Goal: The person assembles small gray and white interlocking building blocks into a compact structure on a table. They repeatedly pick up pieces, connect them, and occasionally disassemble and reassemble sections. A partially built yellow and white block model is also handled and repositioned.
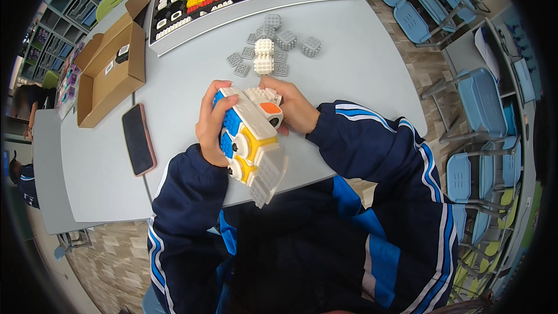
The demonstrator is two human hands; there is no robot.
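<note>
Over the near edge of the table I hold a building-block model (257, 139) tilted in both hands. It has white, blue and yellow parts, white round pieces, an orange patch and a grey studded end with a clear curved piece. My left hand (210, 122) is wrapped round its blue and white left side. My right hand (295, 104) grips its far right side by a white studded part; some of those fingers are hidden behind the model. Just beyond it stand white studded blocks (264, 58), with grey studded blocks (286, 39) and flat grey plates (235, 59) around them.
A sorting tray (256, 10) of coloured blocks lies across the far side. At the left are an open cardboard box (113, 78) and a phone (138, 139) on the table (360, 81). Blue chairs (482, 102) stand to the right; people are at the far left.
</note>
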